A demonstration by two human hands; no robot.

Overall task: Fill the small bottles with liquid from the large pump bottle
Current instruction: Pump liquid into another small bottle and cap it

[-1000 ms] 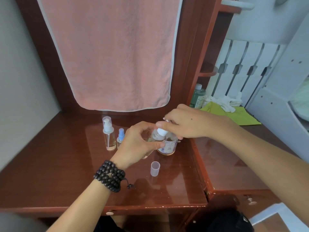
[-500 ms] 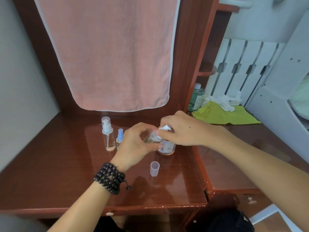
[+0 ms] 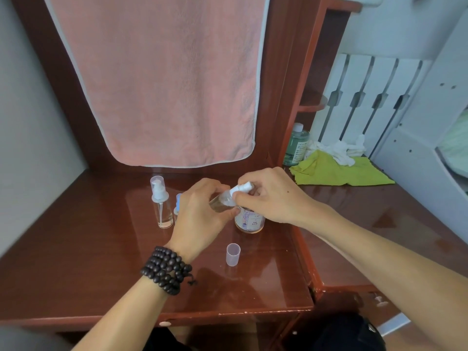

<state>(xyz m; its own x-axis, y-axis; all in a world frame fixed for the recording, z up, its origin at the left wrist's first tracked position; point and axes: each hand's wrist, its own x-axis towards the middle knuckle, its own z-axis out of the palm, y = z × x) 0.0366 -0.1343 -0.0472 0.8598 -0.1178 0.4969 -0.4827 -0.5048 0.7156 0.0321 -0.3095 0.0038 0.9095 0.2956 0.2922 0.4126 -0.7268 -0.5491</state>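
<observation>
Soft, even daylight; glare on the glossy desk (image 3: 253,287); wide-angle bending at edges.

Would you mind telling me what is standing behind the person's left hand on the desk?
Behind the left hand a blue-capped small bottle peeks out, mostly covered. The labelled bottle shows its lower body; both hands hide its top. What it contains cannot be told.

Glossy red-brown desk (image 3: 76,249); pink towel (image 3: 162,79) hangs behind; white slatted panel (image 3: 367,97) stands right.
</observation>
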